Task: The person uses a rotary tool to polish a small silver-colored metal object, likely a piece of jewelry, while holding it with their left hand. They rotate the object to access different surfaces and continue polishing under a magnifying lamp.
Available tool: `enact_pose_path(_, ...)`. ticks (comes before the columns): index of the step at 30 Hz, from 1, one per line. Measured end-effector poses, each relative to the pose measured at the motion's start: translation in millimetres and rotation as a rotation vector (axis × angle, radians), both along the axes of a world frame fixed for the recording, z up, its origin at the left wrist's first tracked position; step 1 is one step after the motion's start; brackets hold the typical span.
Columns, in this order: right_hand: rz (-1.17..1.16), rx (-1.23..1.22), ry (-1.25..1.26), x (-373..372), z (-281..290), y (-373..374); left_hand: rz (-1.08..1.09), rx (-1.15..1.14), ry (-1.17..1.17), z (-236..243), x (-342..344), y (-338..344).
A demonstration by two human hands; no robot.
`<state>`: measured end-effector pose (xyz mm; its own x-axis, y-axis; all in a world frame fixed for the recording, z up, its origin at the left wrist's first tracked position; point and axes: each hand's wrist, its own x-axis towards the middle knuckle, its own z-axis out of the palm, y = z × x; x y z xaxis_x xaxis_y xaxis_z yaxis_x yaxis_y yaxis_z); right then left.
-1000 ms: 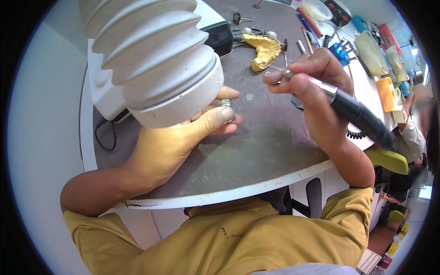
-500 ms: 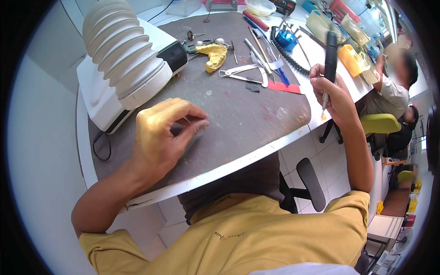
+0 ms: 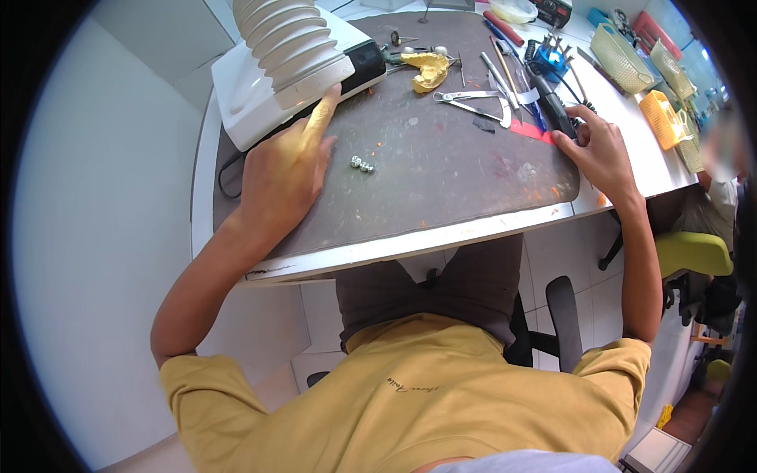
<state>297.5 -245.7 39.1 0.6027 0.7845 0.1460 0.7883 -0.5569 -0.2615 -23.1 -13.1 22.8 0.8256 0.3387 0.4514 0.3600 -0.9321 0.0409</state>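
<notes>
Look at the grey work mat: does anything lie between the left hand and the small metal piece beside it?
Nothing visible does. The small silver metal piece lies alone on the dark grey mat, just right of the left hand, with bare mat between them.

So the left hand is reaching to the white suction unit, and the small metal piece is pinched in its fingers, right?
Not quite. In the head view the left hand does reach to the white suction unit, but the small metal piece lies on the dark mat beside that hand, not in its fingers.
</notes>
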Motion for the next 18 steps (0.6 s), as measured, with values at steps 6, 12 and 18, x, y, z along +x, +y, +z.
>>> enact_pose_path(6, 0.035, 0.117, -0.123, 0, -11, -9, 0.078, 0.038, 0.071, 2, 10, -1)
enact_pose_path(12, 0.067, 0.269, -0.138, 2, -16, -33, 0.142, 0.049, 0.163, 9, 19, -4)
enact_pose_path(18, 0.16, 0.472, -0.121, -11, 0, -41, 0.06, -0.097, 0.075, 16, 18, -7)
